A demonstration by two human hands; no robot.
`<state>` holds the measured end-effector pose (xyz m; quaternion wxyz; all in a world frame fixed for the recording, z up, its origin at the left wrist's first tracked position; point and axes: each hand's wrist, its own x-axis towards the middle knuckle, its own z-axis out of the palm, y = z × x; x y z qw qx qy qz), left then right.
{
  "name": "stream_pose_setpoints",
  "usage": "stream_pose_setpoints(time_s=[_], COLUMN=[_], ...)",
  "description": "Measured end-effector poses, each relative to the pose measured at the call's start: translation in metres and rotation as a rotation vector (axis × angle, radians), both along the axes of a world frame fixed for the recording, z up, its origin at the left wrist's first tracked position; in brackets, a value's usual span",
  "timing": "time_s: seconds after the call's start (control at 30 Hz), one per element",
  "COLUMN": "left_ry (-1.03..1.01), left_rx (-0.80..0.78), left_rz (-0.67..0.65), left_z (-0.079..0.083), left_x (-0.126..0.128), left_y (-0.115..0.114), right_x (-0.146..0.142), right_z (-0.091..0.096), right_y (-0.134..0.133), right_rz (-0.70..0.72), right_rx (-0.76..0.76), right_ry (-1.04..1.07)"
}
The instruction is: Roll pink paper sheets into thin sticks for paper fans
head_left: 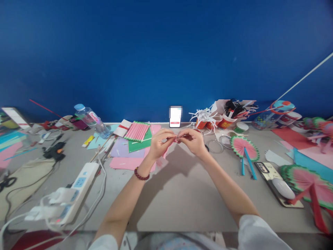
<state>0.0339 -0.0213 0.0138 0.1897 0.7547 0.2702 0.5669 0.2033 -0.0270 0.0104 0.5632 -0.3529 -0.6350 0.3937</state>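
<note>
The left hand (161,143) and right hand (193,140) meet above the middle of the bench (192,205). Each grip is closed, thumb against fingers, on a small piece (177,139) located between the two sets of fingertips; it is too small to identify. A beaded bracelet (142,174) encircles the left wrist. Beside the left hand, a pleated pink paper with green edges (137,131) overlies a green sheet (140,145), with a purple sheet (122,148) alongside. A phone (175,116) stands upright beyond the hands, near the blue wall (166,62). To the right of the right hand lies a round pink-and-green fan (241,144) with blue handles. A white power strip (80,184) occupies the left side, with plugs inserted.
</note>
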Motion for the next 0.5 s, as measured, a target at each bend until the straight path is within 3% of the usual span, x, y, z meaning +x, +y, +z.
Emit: stream_pose_setpoints(time_s=[0.27, 0.5], left_ry=[0.007, 0.099], left_rx=[-0.088, -0.161], left_rz=[-0.056, -0.104], left_z=[0.001, 0.014], left_x=[-0.002, -0.003], left_y=[0.000, -0.006], right_x=[0.002, 0.007], right_z=[-0.002, 0.000], right_y=[0.000, 0.002], right_rz=[0.014, -0.097], right_rx=[0.048, 0.194], right_ry=[0.059, -0.079])
